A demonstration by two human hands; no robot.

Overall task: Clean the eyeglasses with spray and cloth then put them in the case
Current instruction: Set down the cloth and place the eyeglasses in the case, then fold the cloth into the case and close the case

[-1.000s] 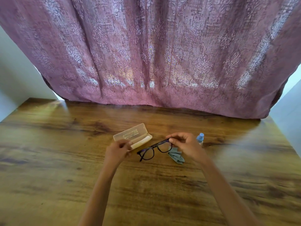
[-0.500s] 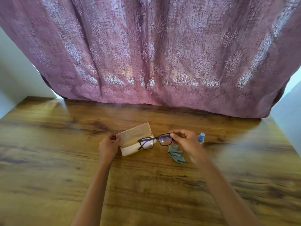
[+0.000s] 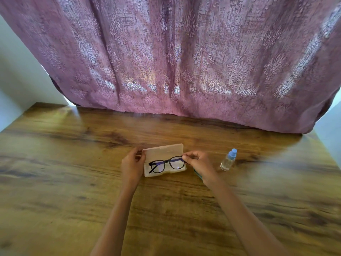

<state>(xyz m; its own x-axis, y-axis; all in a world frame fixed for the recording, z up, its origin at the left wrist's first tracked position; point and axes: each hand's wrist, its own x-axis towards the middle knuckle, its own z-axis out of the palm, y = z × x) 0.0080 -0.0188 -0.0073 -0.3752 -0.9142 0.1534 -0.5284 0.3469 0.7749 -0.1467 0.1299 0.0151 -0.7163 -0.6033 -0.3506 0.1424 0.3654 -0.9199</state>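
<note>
black eyeglasses (image 3: 167,161) in the case (image 3: 162,151) — right hand (image 3: 200,163) pinches them, left hand (image 3: 132,165) grips case

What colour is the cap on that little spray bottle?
Light blue cap, seen in the head view.

Eyeglasses (image 3: 167,165), earlier held above the desk (image 3: 73,182) right of the case (image 3: 162,152), now sit in its open base, pinched by the right hand (image 3: 200,163). The left hand (image 3: 132,164) now grips the case's left end. The cloth (image 3: 198,174) is now largely hidden under the right wrist.
</note>
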